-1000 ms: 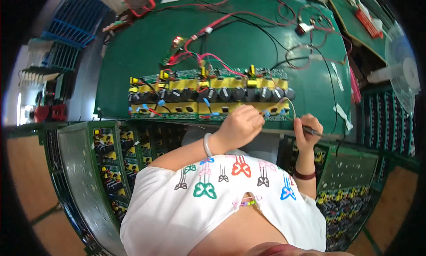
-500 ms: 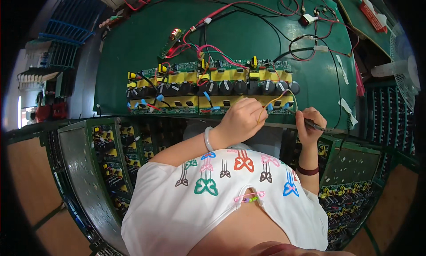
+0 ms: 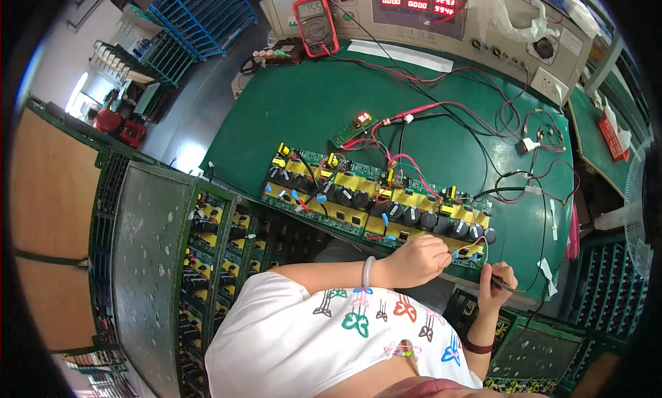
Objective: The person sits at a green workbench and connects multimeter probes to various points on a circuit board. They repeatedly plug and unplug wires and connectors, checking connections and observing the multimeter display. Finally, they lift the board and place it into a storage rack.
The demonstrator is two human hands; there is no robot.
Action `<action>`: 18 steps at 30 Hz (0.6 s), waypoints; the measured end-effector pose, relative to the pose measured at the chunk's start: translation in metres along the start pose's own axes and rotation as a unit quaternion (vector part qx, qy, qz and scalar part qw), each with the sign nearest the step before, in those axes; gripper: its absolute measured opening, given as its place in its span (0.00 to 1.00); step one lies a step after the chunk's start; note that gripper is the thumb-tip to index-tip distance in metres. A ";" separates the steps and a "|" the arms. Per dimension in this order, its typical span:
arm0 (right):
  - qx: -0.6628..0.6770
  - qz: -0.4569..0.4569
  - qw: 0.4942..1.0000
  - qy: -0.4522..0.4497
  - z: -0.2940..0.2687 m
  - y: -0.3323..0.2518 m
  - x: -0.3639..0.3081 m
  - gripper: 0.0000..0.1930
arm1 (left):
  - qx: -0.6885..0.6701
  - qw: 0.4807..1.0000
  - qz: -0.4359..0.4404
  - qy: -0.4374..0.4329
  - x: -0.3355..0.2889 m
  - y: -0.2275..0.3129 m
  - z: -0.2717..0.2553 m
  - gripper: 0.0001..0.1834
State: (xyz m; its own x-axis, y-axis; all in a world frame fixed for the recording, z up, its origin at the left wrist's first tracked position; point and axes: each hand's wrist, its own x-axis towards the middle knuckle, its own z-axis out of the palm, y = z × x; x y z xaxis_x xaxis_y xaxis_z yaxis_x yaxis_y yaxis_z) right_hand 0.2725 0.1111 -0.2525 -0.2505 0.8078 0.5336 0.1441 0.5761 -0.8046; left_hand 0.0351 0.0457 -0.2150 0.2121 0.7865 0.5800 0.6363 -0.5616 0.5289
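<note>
A long green circuit board (image 3: 345,222) with yellow transformers and a row of black capacitors lies along the table's near edge. At its right end, my left hand (image 3: 419,261) is closed in a pinch over the near edge, holding a thin yellowish wire (image 3: 471,246). The wire arcs up over the board toward my right hand (image 3: 495,287). There, my fingers are closed round a black cable (image 3: 512,288), just off the board's right corner. Blue-capped leads (image 3: 386,220) stick up from the board. My fingertips hide the wire's ends.
A small lit display board (image 3: 353,130) is wired to the long board. A red multimeter (image 3: 316,27) leans against a grey power supply (image 3: 476,36) at the back. Loose red and black leads (image 3: 507,122) cross the table's right side. Board racks (image 3: 148,239) stand below, and a fan (image 3: 633,222) at right.
My view has tilted and turned, bringing the multimeter and power supply into sight. Both hands keep their closed grips near the board's right end.
</note>
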 end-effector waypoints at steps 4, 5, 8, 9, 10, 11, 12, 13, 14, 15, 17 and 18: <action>0.127 0.083 0.988 0.016 -0.014 -0.008 0.022 0.14 | 0.003 0.999 0.013 -0.029 0.005 -0.001 -0.005 0.09; 0.115 0.112 0.987 0.007 -0.022 -0.013 0.036 0.12 | -0.004 0.999 0.016 -0.038 0.006 -0.002 -0.005 0.09; 0.081 0.156 0.984 -0.031 -0.030 -0.011 0.085 0.10 | -0.010 0.998 0.019 -0.052 0.010 -0.002 -0.009 0.09; 0.094 0.142 0.984 -0.041 -0.026 -0.003 0.102 0.09 | -0.008 0.998 0.025 -0.061 0.012 -0.002 -0.011 0.09; 0.090 0.139 0.984 -0.063 -0.026 -0.002 0.117 0.09 | -0.009 0.997 0.029 -0.069 0.012 -0.002 -0.011 0.09; 0.120 0.168 0.975 -0.077 -0.026 -0.003 0.130 0.10 | -0.005 0.996 0.035 -0.077 0.011 -0.005 -0.009 0.08; 0.141 0.153 0.975 -0.078 -0.019 -0.006 0.142 0.10 | -0.011 0.997 0.030 -0.072 0.011 -0.005 -0.008 0.09; 0.150 0.157 0.971 -0.096 -0.019 -0.001 0.150 0.10 | -0.018 0.997 0.027 -0.068 0.012 -0.004 -0.008 0.09; 0.143 0.174 0.968 -0.110 -0.014 0.006 0.157 0.11 | -0.020 0.998 0.024 -0.062 0.014 -0.005 -0.007 0.10; 0.140 0.187 0.964 -0.125 -0.007 0.013 0.162 0.11 | -0.019 0.997 0.025 -0.068 0.015 -0.004 -0.008 0.10; 0.151 0.209 0.955 -0.144 0.003 0.028 0.162 0.12 | -0.020 0.996 0.027 -0.080 0.017 -0.004 -0.009 0.11; 0.169 0.213 0.950 -0.151 0.009 0.038 0.162 0.13 | -0.019 0.996 0.024 -0.083 0.017 -0.004 -0.009 0.11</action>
State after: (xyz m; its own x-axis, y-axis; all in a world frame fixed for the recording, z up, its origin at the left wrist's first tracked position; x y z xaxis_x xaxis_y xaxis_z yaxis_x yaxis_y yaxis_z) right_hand 0.2287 0.2625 -0.1987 -0.5097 0.8565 0.0817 -0.0081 0.0902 -0.9959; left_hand 0.0293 0.0592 -0.2011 0.3643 0.7879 0.4964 0.5941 -0.6071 0.5277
